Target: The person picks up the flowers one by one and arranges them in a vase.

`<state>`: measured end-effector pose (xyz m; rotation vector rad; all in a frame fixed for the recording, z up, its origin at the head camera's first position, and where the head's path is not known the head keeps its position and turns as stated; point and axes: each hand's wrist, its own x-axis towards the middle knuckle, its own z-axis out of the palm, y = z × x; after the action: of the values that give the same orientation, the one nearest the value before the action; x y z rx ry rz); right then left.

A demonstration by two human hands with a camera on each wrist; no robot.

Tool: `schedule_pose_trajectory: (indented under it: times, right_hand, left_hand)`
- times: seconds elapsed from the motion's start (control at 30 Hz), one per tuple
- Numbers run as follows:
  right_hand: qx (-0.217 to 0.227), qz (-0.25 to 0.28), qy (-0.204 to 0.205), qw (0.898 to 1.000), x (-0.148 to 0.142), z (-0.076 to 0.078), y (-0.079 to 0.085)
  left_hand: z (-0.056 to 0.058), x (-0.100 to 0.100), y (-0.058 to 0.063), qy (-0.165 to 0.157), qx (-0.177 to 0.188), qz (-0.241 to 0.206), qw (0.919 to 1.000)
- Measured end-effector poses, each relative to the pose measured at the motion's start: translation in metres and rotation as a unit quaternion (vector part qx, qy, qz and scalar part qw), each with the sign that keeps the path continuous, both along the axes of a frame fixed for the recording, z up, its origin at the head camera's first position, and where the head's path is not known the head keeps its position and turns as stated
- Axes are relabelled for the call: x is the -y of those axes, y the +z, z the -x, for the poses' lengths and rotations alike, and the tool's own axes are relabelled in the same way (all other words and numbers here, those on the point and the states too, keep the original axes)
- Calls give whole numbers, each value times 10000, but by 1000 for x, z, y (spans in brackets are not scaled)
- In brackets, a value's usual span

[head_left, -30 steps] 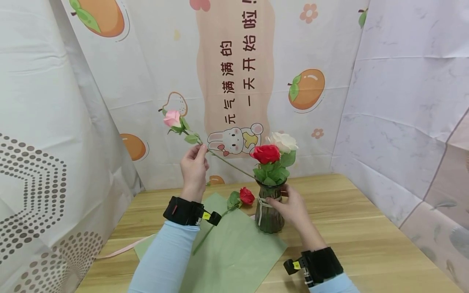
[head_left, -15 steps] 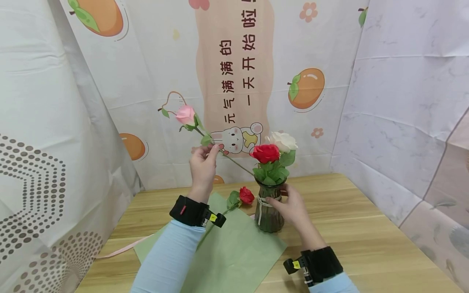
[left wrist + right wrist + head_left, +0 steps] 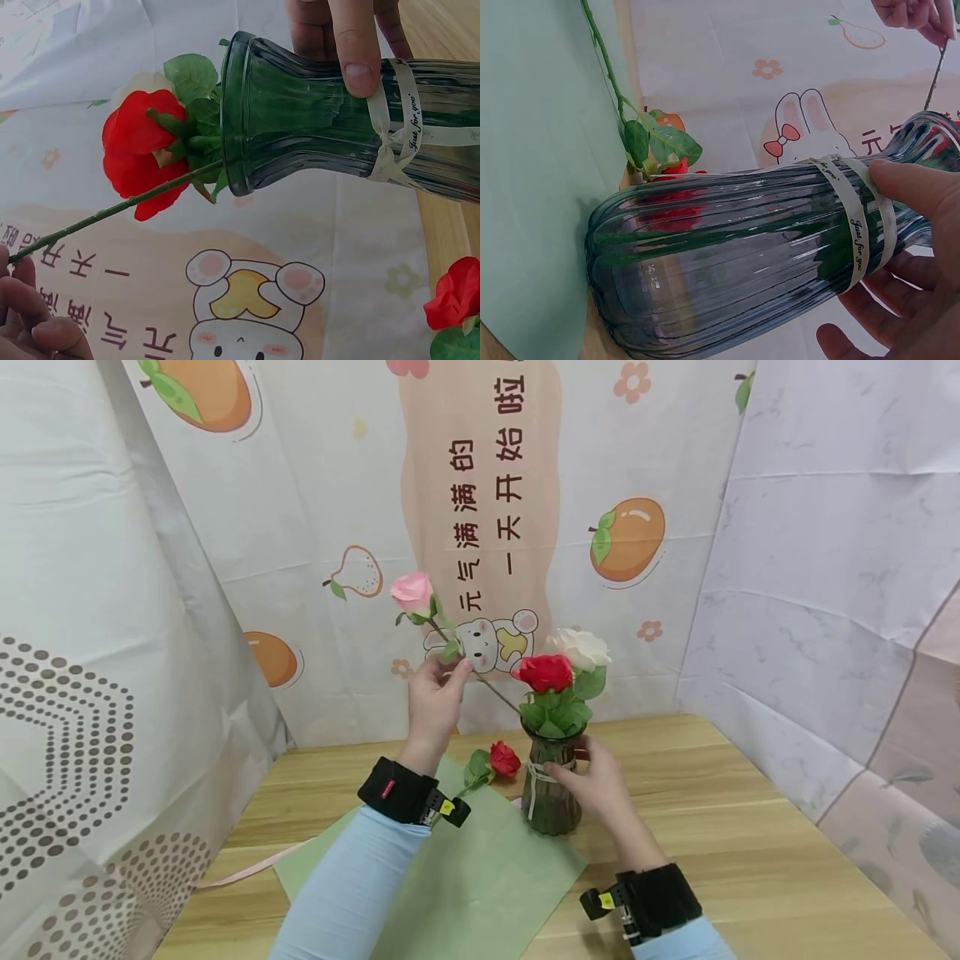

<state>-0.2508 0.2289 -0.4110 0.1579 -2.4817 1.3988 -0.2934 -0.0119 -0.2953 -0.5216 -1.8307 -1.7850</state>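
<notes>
My left hand [image 3: 437,693] pinches the stem of a pink rose [image 3: 413,593], whose bloom tilts up to the left. The stem's lower end reaches the rim of a ribbed dark glass vase [image 3: 551,793], as the left wrist view also shows. Around the vase's neck my right hand [image 3: 600,781] curls its thumb and fingers, near a cream ribbon [image 3: 849,225] tied there. A red rose [image 3: 546,673] and a white rose [image 3: 583,649] stand in the vase with green leaves below them.
A second red rose [image 3: 505,760] lies on a sheet of green paper [image 3: 487,868] left of the vase. A thin pink ribbon [image 3: 258,866] trails from the paper's left side across the wooden table [image 3: 720,827]. A printed curtain [image 3: 315,485] hangs behind.
My left hand has moved right toward the vase, and the pink rose has swung right and become more upright. The right hand and the vase stay where they were.
</notes>
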Motion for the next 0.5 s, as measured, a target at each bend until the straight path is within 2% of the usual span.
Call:
schedule_pose_trajectory:
  times: [0.17,0.4,0.5]
  right_hand:
    - [8,-29,-17,10000,0,0,0]
    - [26,-43,-6,10000,0,0,1]
    - [29,-31,-6,10000,0,-1,1]
  left_hand:
    - [-2,-4,2,-69,-234,309,9992]
    - [-5,-9,7,50,-617,661,9959]
    - [-5,-12,7,-35,-793,828,9934]
